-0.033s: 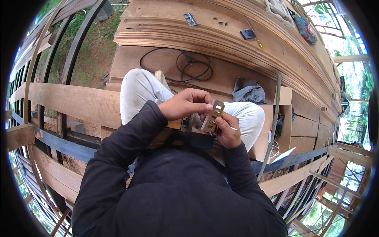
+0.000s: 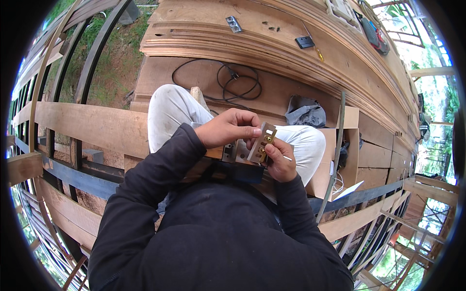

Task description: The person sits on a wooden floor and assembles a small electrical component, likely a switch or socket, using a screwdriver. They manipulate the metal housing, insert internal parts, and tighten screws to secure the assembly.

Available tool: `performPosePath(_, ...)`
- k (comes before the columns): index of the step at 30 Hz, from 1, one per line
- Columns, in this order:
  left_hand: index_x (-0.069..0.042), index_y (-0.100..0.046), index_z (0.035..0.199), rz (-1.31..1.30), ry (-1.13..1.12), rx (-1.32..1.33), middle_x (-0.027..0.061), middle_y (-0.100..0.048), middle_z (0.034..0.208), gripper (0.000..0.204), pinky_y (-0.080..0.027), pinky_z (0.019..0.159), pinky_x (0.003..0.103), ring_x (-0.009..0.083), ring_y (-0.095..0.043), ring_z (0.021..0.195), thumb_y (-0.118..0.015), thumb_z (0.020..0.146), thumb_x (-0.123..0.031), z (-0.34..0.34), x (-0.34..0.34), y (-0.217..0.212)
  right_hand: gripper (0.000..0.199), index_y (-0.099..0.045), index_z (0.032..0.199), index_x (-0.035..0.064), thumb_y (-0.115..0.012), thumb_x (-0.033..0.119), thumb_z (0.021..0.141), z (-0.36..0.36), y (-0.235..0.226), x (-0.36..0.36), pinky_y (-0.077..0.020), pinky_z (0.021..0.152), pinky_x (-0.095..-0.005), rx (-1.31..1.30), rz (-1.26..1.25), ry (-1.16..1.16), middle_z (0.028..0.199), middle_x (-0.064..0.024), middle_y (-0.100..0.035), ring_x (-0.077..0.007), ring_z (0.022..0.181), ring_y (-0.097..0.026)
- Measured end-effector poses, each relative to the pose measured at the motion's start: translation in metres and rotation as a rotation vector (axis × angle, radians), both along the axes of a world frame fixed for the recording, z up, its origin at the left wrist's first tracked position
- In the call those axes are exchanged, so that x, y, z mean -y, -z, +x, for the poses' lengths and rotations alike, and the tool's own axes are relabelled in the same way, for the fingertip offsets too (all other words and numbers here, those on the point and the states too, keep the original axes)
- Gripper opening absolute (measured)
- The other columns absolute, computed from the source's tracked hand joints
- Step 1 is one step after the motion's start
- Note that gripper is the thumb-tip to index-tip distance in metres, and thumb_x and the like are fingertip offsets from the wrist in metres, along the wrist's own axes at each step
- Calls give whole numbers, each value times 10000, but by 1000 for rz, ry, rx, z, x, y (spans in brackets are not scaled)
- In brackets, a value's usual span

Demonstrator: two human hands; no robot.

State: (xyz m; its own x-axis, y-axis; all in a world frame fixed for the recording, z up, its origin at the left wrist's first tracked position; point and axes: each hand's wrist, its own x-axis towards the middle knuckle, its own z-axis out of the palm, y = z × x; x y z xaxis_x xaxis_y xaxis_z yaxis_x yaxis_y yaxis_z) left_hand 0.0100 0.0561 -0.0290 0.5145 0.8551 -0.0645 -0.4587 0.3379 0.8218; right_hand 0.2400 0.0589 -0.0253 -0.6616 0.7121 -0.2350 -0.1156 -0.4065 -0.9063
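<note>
Between my two hands, over my lap, is a flat metal plate with slots and brass-coloured screw fittings, held at a tilt. My left hand pinches its upper end between thumb and fingers. Lower down, my right hand grips the plate's side, thumb by the brass fittings. A thin white stick, perhaps a cigarette, juts out from the right fingers. Under the hands lies a tool with a metal face, mostly hidden by my hands and body; its kind cannot be made out.
Ahead lies a black power cord with a plug, before stacked boards. On them are a dark block, a yellow-handled screwdriver, small brass screws and a grey metal piece. Rightward are a grey cloth and an open cardboard box.
</note>
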Motion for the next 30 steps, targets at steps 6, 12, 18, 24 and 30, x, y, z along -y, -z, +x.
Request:
performPosePath(6, -19, -617, 975, -82, -6, 90, 18, -656, 848, 161, -514, 718, 246, 90, -619, 754, -608, 1000, -178, 0, 0, -1, 435, -603, 1224, -65, -581, 301, 990, -2, -1, 2, -531, 833, -292, -16, 0, 18, 1091, -127, -664, -174, 965, -649)
performPosePath(12, -22, -622, 984, 5, -98, -7, 10, -652, 837, 144, -508, 693, 239, 83, -610, 744, -617, 994, -166, 3, 0, -1, 400, -598, 1227, -70, -556, 251, 992, 0, 2, -1, -521, 887, -315, 58, 96, -53, 1114, -123, -654, -179, 998, -639)
performPosePath(18, -27, -633, 1011, -15, -75, 13, -1, -646, 829, 181, -503, 691, 240, 72, -598, 732, -571, 1020, -196, 0, -1, 1, 374, -626, 1205, -38, -555, 265, 998, -2, -1, 3, -444, 733, -238, 78, 69, -28, 1048, -44, -622, -98, 857, -547)
performPosePath(24, -24, -638, 1033, -31, -71, 12, 2, -649, 845, 197, -508, 699, 246, 78, -603, 735, -547, 1030, -199, 1, -1, 2, 350, -650, 1184, -23, -557, 259, 999, -4, -5, 4, -409, 669, -202, 64, 90, -6, 1032, -17, -614, -61, 798, -507)
performPosePath(30, -15, -635, 1044, -181, -76, 166, 7, -655, 865, 168, -513, 706, 241, 87, -621, 753, -558, 1019, -162, 0, -1, -1, 338, -650, 1198, -17, -543, 233, 998, -8, -12, 5, -417, 673, -202, 81, 105, 19, 1069, -22, -637, -59, 817, -521)
